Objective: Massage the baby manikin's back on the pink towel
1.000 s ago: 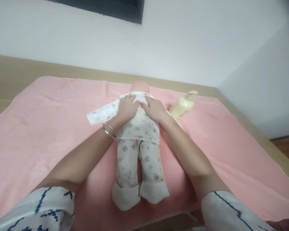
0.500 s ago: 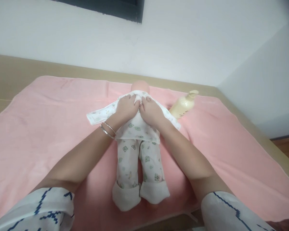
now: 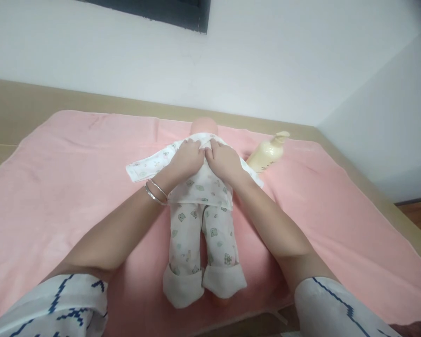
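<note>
A doll with a pink head [image 3: 204,126] lies stretched out in a white printed baby shirt [image 3: 200,192] and matching trousers [image 3: 214,234] with turned-up cuffs. My left hand [image 3: 188,158] rests on the upper part of the shirt, fingers laid over the cloth and partly hidden. Beside it, my right hand [image 3: 224,161] lies on the same part of the doll's body, also with its fingers against the cloth. Both thumbs are near the middle, close together. One sleeve [image 3: 145,167] spreads out to the left. Whether the doll is face up or face down, I cannot tell.
A cream pump bottle [image 3: 266,154] lies tilted to the right of the doll. Underneath everything is a pink blanket [image 3: 73,187] over a beige surface [image 3: 31,96]. The white wall [image 3: 259,61] stands behind, with a dark recess [image 3: 182,14] at the top.
My right hand has shifted slightly to the right, widening the space between my fingers at the top of the shirt. My left hand has moved very little. The doll and bottle stay in place.
</note>
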